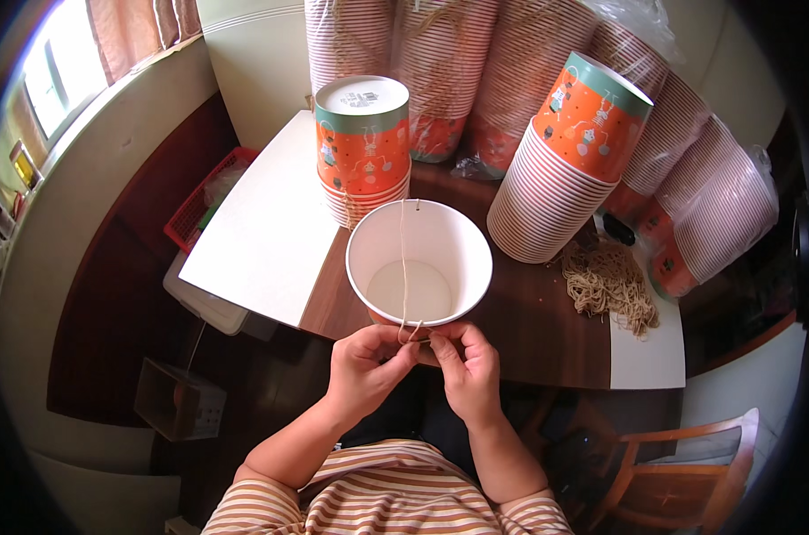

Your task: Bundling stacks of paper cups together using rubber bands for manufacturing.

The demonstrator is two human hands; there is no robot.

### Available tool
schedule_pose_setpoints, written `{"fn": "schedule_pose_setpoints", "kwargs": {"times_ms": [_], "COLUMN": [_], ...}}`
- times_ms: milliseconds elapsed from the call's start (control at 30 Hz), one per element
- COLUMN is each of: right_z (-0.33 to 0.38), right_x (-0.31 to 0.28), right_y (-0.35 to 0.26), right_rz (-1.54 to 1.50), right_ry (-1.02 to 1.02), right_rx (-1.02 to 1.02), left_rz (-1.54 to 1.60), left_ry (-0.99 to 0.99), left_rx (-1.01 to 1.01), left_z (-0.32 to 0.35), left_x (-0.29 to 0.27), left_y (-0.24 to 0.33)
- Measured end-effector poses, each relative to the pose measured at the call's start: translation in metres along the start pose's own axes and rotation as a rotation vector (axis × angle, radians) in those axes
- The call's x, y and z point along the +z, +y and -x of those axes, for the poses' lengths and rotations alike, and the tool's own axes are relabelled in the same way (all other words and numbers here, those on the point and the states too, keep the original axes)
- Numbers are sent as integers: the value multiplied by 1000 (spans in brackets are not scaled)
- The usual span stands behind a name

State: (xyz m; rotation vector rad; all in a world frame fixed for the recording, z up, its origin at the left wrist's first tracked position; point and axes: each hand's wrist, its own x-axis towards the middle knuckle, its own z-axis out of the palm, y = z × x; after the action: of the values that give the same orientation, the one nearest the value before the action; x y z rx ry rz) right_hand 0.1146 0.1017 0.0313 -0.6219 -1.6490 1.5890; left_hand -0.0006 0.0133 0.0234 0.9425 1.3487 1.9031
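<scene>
A large paper bucket (462, 254), white inside, stands at the table's front edge with its mouth tilted toward me. A thin beige cord (403, 259) runs from its far rim across the opening to the near rim, where it loops outside. My left hand (365, 367) pinches the cord just below the near rim, thumb and fingers pressed together. Close beside it, my right hand (467, 367) pinches the cord's end near the same spot. The fingertips of both hands almost meet against the bucket's outer wall. A small hole shows near the far rim.
Behind the bucket stands a short stack of upturned orange-and-green buckets (364, 147). A taller leaning stack (551, 192) is at the right, beside a heap of beige cords (611, 287). Plastic-wrapped stacks (520, 71) line the back. A wooden chair (681, 481) stands lower right.
</scene>
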Motion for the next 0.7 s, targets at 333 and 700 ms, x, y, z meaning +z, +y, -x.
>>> {"fn": "schedule_pose_setpoints", "kwargs": {"times_ms": [333,700], "right_z": [5,1], "right_x": [0,10], "right_y": [5,-2], "right_rz": [-417,-436], "right_ry": [-134,-23], "right_rx": [212,248], "left_rz": [-8,16], "left_ry": [-14,-13], "left_rx": [4,10], "left_z": [-1,4], "left_x": [-2,-10], "left_y": [4,9]}}
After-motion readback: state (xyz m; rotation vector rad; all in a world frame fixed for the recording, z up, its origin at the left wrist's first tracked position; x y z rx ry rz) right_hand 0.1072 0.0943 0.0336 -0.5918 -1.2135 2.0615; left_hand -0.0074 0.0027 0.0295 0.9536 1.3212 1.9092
